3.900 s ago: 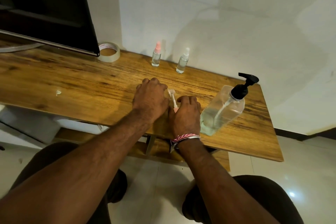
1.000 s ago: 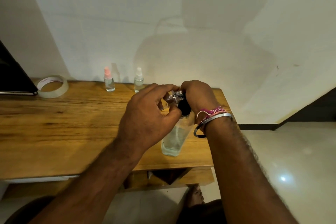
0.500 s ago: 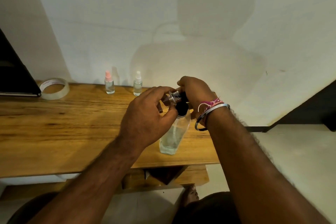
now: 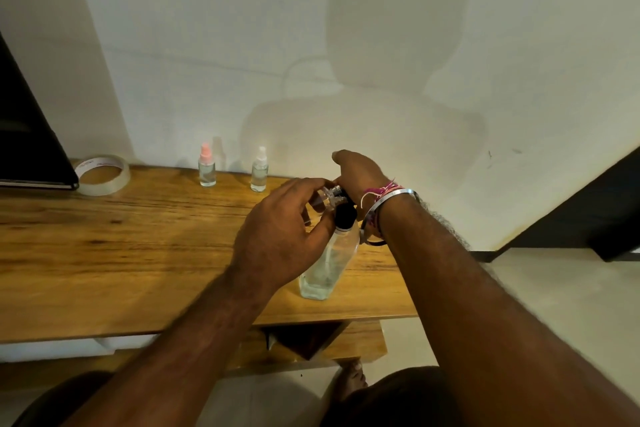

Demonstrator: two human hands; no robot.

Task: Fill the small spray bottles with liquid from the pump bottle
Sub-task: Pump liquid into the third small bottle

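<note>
The pump bottle (image 4: 327, 265) stands near the front edge of the wooden table (image 4: 104, 253), clear, with a little liquid at the bottom and a black collar at its neck. The left hand (image 4: 280, 236) curls over its shoulder, thumb and fingers pinching a small clear open bottle (image 4: 325, 199) tilted on its side at the pump's top. The right hand (image 4: 356, 175) rests on the pump head from above; its fingers are hidden behind the hand, so I cannot tell how they lie. Bangles and pink thread circle that wrist. Farther back, by the wall, stand two capped spray bottles, well apart from the hands: a pink-capped one (image 4: 207, 166) and a white-capped one (image 4: 259, 170). Left of them lies a tape roll (image 4: 102, 174), beside a dark screen (image 4: 24, 135).
</note>
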